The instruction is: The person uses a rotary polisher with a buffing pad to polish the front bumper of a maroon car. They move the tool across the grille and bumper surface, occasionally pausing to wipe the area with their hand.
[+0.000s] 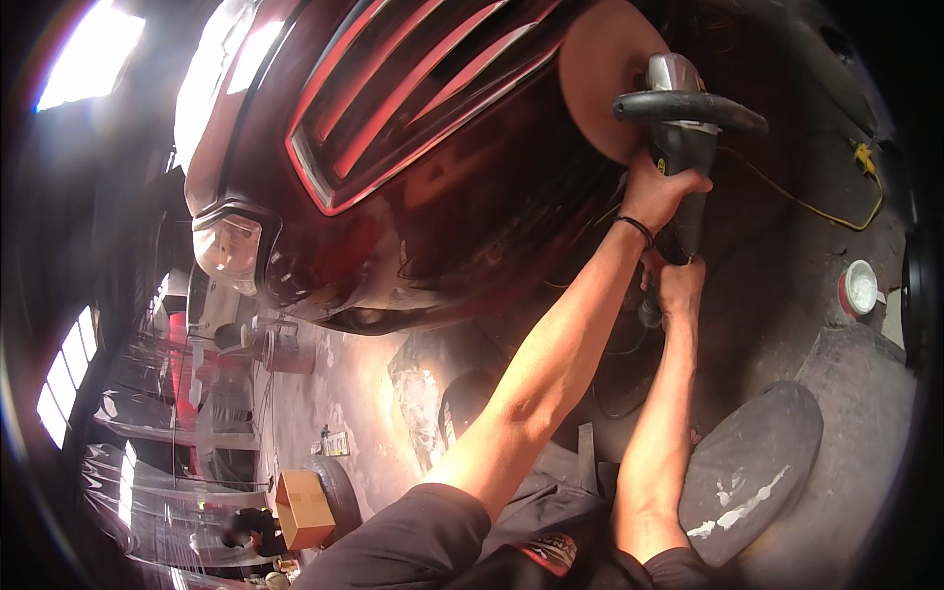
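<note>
A dark polisher [685,147] with a silver head and a curved black front handle is held in both my hands. Its broad round pad [607,84] looks smeared, as if spinning, and lies at the glossy dark red car bumper [462,211]; whether it touches cannot be made out. My left hand [661,189], with a dark band at the wrist, is closed around the polisher's body just behind the head. Further back, my right hand [677,285] grips its rear end, and some of those fingers are hidden.
Slatted trim [383,108] and a clear lamp [228,248] are set in the car's front. On the floor at right are a yellow cord plug [864,159] and a white-filled tub [859,287]. A cardboard box [305,509] leans by a tire [337,492] at lower left.
</note>
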Demonstrator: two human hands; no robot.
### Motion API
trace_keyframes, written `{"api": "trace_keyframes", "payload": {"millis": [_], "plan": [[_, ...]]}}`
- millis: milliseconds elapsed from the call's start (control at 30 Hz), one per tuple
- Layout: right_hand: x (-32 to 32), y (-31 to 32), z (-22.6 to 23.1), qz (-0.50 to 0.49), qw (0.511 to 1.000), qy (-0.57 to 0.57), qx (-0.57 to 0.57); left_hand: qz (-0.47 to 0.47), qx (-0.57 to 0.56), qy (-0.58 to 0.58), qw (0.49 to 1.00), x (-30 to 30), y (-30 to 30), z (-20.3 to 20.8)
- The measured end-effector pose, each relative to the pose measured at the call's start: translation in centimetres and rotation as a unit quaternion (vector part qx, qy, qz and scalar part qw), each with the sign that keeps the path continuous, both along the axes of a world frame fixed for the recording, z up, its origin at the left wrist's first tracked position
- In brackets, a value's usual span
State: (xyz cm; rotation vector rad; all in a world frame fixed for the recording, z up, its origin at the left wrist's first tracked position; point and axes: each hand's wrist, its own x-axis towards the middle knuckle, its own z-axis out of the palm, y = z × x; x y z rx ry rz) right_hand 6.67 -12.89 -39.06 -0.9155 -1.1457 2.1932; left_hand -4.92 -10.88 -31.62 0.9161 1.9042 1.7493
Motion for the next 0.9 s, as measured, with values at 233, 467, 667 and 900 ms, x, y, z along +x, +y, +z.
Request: {"api": "trace_keyframes", "payload": {"millis": [233, 467, 667, 900], "plan": [[0.7, -6.7, -6.9, 0.024, 0.998, 0.015, 0.047, 0.03, -0.014, 0.022, 0.999, 2.0, -9.0, -4.1], [2.1, -19.4, -9.9, 0.032, 0.99, 0.029, 0.133, 0.035, -0.175, 0.094, 0.98, 3.3, -25.3, -7.3], [1.1, -24.0, -6.5, 0.045, 0.941, 0.129, 0.311, 0.199, 0.03, -0.234, 0.951, 5.4, -37.4, -5.5], [0.2, -26.8, -0.5, 0.135, 0.867, 0.103, 0.469, 0.071, 0.255, -0.033, 0.964, 5.7, -41.7, -0.1]]}}
